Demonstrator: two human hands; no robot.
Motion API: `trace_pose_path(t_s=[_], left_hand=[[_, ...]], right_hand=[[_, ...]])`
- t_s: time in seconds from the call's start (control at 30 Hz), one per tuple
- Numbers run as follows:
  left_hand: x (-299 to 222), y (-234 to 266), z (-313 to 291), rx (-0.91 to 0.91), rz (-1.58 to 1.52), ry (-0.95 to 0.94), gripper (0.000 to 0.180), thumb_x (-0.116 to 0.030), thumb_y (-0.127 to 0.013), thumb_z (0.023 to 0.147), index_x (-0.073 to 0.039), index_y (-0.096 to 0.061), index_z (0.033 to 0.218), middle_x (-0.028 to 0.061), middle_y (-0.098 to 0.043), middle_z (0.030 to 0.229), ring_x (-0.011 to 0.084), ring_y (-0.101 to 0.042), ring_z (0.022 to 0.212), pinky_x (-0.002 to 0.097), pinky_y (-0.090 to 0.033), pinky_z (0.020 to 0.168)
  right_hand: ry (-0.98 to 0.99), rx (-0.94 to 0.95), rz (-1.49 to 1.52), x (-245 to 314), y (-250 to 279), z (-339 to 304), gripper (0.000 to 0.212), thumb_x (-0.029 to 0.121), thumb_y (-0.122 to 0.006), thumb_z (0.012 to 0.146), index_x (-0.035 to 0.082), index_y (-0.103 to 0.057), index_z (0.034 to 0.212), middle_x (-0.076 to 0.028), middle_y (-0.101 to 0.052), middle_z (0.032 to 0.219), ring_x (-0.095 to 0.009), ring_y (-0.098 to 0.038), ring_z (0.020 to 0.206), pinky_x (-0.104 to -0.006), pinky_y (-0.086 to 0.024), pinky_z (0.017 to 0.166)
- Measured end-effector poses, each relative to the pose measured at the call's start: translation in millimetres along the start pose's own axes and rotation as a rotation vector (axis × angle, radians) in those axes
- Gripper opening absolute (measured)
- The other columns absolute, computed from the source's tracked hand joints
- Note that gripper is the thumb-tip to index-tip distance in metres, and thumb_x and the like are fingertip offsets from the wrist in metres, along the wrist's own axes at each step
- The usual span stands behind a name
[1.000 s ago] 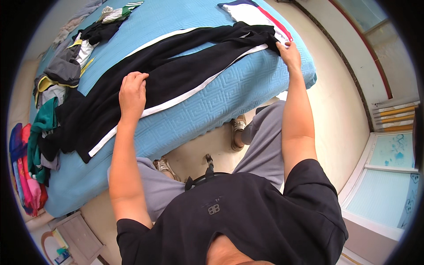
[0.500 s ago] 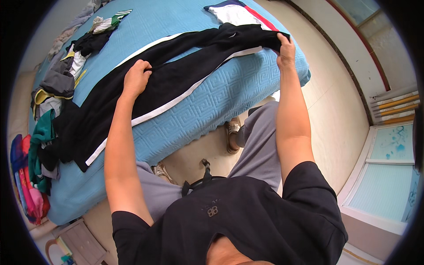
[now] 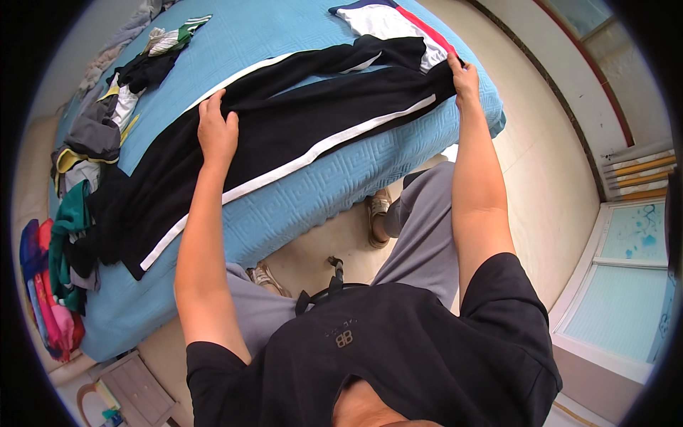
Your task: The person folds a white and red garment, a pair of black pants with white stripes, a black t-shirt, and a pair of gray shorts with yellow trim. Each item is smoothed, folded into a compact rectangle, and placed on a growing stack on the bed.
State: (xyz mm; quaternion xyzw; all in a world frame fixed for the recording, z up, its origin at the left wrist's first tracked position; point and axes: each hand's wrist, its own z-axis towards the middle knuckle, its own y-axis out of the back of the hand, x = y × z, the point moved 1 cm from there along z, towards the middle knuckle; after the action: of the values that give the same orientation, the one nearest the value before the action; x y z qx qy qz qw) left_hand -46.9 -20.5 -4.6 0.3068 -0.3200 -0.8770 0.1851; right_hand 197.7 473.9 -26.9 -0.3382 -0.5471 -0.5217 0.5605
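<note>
Holding black trousers [image 3: 306, 117], blue bed [image 3: 341, 178] beneath

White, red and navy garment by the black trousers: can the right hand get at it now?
Probably yes: the right hand is close to the garment at its red edge, nothing visibly between. Its fingers seem to hold the black trousers, so they may need to let go first.

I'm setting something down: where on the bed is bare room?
On the bed, the widest bare patch lies beyond the black trousers, between the clothes pile at left and the white garment at upper right. The strip along the trousers' near edge apparently slopes. The far left is crowded.
</note>
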Motion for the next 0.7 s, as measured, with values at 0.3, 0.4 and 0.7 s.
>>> trace_pose_path(t_s=[0.3,0.4,0.7], left_hand=[[15.9,66.5,-31.0,-0.132,0.11,-0.176,0.02,-0.006,-0.067,0.087,-0.005,-0.064,0.106,0.0135,-0.06,0.114,0.0335,-0.061,0.105,0.0418,-0.05,0.088],[94.3,106.0,-31.4,-0.175,0.35,0.016,0.021,-0.008,-0.065,0.088,-0.007,-0.067,0.109,0.0114,-0.064,0.115,0.032,-0.061,0.108,0.0431,-0.048,0.094],[198.7,201.4,-21.6,0.203,0.818,0.297,0.028,-0.017,-0.051,0.091,-0.012,-0.075,0.104,0.0129,-0.072,0.104,0.0325,-0.066,0.103,0.0461,-0.051,0.086]], right_hand=[[0.608,-0.146,-0.77,48.9,-6.0,-49.1,0.076,0.049,-0.079,0.078,0.011,-0.055,0.139,-0.015,-0.06,0.135,-0.032,-0.06,0.118,-0.0427,-0.049,0.098],[0.675,0.085,-0.518,67.9,-41.6,-68.2,0.054,0.032,-0.077,0.083,0.012,-0.063,0.13,-0.011,-0.066,0.124,-0.022,-0.07,0.083,-0.0384,-0.054,0.082],[0.839,0.388,-0.456,81.8,-141.8,-94.6,0.033,0.026,-0.066,0.092,0.014,-0.068,0.123,-0.007,-0.067,0.126,-0.028,-0.069,0.1,-0.0362,-0.053,0.087]])
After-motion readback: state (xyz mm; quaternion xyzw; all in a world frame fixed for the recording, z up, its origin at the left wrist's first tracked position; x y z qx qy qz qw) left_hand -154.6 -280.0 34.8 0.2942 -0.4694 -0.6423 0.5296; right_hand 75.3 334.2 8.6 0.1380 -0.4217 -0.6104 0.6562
